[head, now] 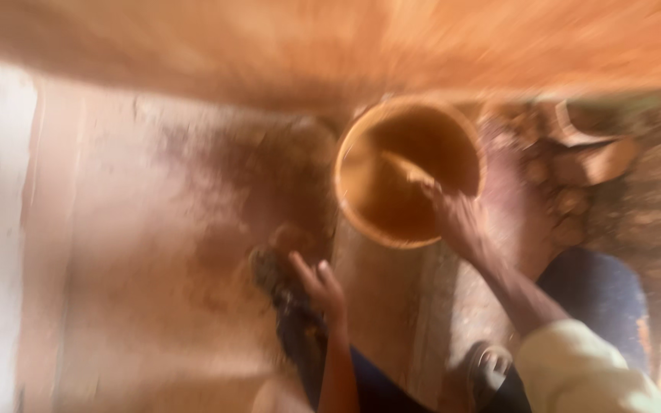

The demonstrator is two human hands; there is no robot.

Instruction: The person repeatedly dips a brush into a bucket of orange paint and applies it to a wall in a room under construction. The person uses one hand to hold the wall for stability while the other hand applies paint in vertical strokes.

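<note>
Now my right hand [457, 218] reaches into the orange bowl [409, 170], and its fingers are closed around something pale and thin that lies slanted inside, maybe a stick or a spoon [405, 170]; the picture is too blurred to say which. My left hand [323, 287] is lower and to the left, near my knee. Its fingers are a little spread and curled, and I cannot tell if it holds anything or only rests on a dark thing [273, 275] just beside it.

The bowl stands on the ground [154, 229], which is reddish and dusty, with a darker patch to the left of it. To the right of the bowl I see rough brown lumps [568, 191], perhaps stones or clods of earth, close to its rim. My blue trousers [598, 298] and a pale sleeve [575, 367] are at the bottom right.

I think the danger is tipping. The bowl is not steadied by my other hand, so a strong push with the stick against its wall could turn it over or slide it against the lumps.
</note>
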